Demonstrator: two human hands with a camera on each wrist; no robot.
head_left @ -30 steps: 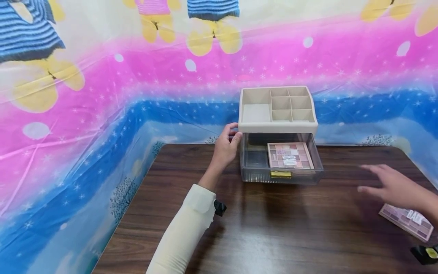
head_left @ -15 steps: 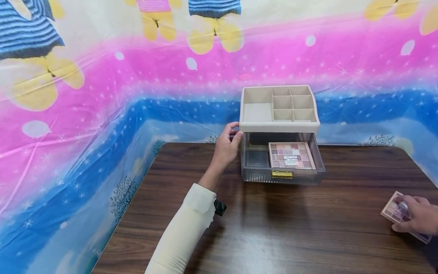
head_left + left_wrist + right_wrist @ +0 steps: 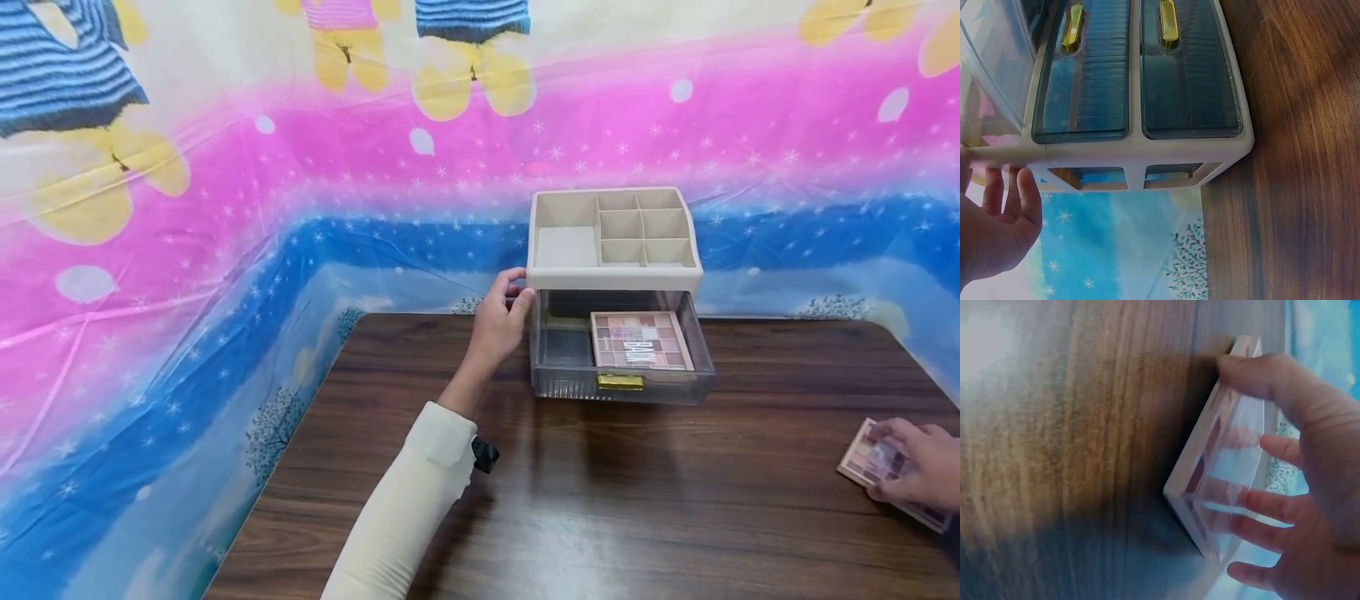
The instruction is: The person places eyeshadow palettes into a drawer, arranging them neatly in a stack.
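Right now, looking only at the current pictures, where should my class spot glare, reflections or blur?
Head view: pale glare on the table near the bottom edge; left wrist view: clearer, with the drawer front and its gold handle readable; right wrist view: smeared wood grain, a white hotspot upper left, fingers of the right grip mirrored in the palette.

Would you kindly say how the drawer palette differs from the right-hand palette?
The drawer palette lies inside the open drawer, the right-hand palette outside it. The drawer palette is untouched; the right-hand palette is gripped by the right hand. Both show coloured grids.
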